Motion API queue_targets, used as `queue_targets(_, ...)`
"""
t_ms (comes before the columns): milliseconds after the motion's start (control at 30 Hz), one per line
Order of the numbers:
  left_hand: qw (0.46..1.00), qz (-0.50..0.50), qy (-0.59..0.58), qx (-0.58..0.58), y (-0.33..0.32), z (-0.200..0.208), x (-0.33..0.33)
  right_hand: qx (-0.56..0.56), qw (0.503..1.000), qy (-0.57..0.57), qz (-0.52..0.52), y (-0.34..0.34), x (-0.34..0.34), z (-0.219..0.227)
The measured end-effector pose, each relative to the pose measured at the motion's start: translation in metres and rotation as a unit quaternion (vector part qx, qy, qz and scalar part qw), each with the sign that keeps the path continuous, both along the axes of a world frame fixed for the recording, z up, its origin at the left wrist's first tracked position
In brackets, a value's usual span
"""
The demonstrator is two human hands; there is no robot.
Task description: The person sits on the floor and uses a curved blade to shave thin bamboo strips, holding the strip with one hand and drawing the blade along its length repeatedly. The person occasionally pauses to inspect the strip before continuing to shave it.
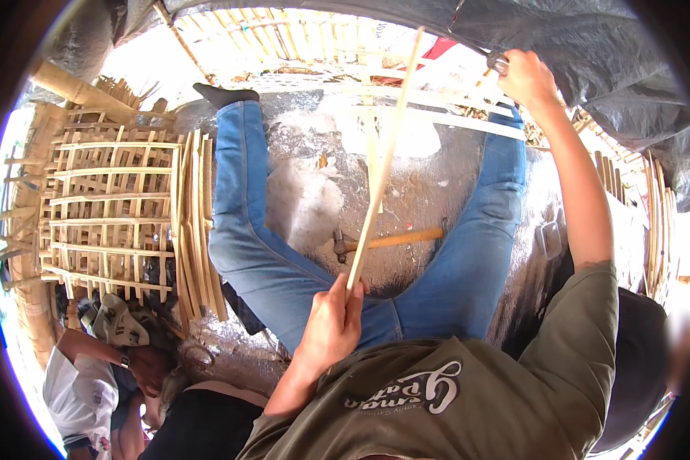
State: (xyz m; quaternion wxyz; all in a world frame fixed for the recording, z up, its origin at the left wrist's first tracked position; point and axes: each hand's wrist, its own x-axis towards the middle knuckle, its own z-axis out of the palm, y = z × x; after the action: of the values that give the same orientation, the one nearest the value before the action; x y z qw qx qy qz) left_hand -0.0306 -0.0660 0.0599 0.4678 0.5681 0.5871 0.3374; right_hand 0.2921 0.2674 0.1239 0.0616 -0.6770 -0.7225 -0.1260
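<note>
My left hand (332, 326) is closed around the lower end of a long, pale bamboo strip (392, 146), near my lap. The strip slants up and away from me. My right hand (527, 79), stretched out to the far right, grips a slim dark tool (495, 61). Its kind is hard to make out against the dark sheeting. Between my spread legs a claw hammer (395, 239) with a wooden handle lies on the ground. Farther out, several pale strips (445, 117) lie crosswise near my right foot.
Woven bamboo lattice panels (111, 203) are stacked at the left, beside a bundle of strips (198, 222). Another person (84, 383) sits at the lower left. Dark plastic sheeting (606, 69) hangs at the upper right. A clear plastic container (548, 241) lies beside my right leg.
</note>
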Motion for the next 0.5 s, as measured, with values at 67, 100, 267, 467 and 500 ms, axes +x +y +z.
queue_targets(67,1.0,-0.019,0.001,0.005,-0.001,0.013,0.002,-0.01,0.999,0.015,-0.027,0.01,0.013,-0.003)
queue_targets(100,1.0,-0.013,-0.01,0.001,0.001,0.021,0.002,-0.018,0.999,0.023,-0.039,0.011,0.011,-0.005)
queue_targets(267,0.997,0.066,-0.036,0.03,0.01,0.007,-0.003,-0.04,0.992,0.112,-0.033,0.011,0.022,-0.028)
queue_targets(467,0.993,0.111,-0.039,-0.001,-0.002,-0.011,-0.014,-0.025,0.977,0.211,-0.013,0.001,0.014,-0.014)
queue_targets(500,0.993,0.113,-0.03,-0.004,-0.002,-0.015,-0.013,-0.01,0.978,0.207,0.021,-0.004,0.012,-0.012)
